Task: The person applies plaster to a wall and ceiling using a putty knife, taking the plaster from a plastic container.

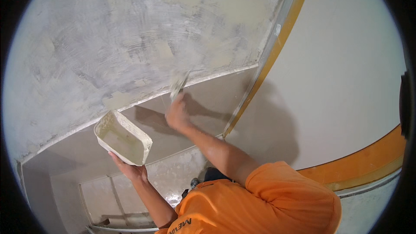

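Note:
My left hand (129,167) grips a white plastic tub (122,138) from below, its fingers pressed to the underside and wall. The tub is tilted, and pale filler smears its inside. My right hand (177,113), blurred by motion, is closed round the handle of a putty knife (178,85). The knife's blade points up, close to the lower edge of a patchy grey plastered surface (151,30). Whether the blade touches that surface, I cannot tell. Light patches and trowel streaks cover the plaster.
A strip of yellow tape (284,34) runs along the edge between the plaster and a smooth pale wall (342,69) on the right. A wide orange band (359,160) curves along that wall's foot. Tiled floor (164,173) shows below my arms.

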Demonstrator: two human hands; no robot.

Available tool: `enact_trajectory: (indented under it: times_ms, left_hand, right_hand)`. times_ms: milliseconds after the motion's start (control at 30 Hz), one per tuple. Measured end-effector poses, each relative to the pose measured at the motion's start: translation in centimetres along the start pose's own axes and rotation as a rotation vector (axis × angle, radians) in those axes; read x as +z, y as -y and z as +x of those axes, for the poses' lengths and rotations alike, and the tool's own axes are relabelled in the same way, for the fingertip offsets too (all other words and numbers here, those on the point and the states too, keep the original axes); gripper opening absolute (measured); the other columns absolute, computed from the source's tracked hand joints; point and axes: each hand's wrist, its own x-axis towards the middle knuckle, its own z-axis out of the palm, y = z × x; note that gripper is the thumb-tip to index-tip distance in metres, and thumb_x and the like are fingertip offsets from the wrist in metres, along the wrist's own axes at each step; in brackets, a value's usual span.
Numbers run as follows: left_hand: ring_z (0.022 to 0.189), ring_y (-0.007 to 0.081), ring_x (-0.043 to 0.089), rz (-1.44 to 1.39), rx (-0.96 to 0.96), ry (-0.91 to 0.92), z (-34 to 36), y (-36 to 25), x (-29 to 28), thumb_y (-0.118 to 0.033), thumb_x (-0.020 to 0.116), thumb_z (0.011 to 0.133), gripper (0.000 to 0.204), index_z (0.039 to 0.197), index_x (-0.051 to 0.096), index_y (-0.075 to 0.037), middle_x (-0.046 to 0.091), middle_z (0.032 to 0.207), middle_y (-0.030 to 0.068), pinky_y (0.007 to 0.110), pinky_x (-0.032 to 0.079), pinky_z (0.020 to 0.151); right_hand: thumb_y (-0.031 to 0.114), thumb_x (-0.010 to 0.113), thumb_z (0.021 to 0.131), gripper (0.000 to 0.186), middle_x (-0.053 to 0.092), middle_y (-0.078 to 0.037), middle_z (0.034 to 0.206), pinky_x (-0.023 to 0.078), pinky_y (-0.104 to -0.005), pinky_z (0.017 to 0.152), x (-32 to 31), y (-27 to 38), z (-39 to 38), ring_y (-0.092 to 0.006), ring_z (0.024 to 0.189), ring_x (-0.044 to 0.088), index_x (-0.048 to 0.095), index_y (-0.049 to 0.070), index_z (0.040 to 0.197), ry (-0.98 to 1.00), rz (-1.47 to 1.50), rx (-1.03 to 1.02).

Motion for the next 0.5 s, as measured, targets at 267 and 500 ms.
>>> enact_trajectory:
  times_ms: [267, 500]
  left_hand:
    - [0.136, 0.0290, 0.046, -0.008, 0.045, -0.012, 0.8, 0.2, -0.1, -0.052, 0.036, 0.106, 0.063, 0.154, 0.034, -0.010, 0.041, 0.153, 0.0099, 0.046, 0.043, 0.111]
    - [0.136, 0.0303, 0.047, -0.044, 0.041, -0.047, 0.3, 0.7, 0.0, -0.050, 0.036, 0.107, 0.062, 0.153, 0.034, -0.010, 0.042, 0.152, 0.0108, 0.047, 0.043, 0.111]
  right_hand:
    - [0.022, 0.059, 0.093, 0.074, 0.040, -0.040, 0.139, 0.041, -0.0532, 0.106, -11.3, -2.4, -1.2, -0.0496, 0.128, 0.048, 0.022, -0.014, 0.147, 0.066, 0.017, 0.056]
    - [0.029, 0.056, 0.097, 0.079, 0.046, -0.037, 0.137, 0.042, -0.0481, 0.107, -13.6, -8.1, 15.4, -0.0476, 0.123, 0.053, 0.019, -0.018, 0.148, -0.265, 0.156, 0.060]
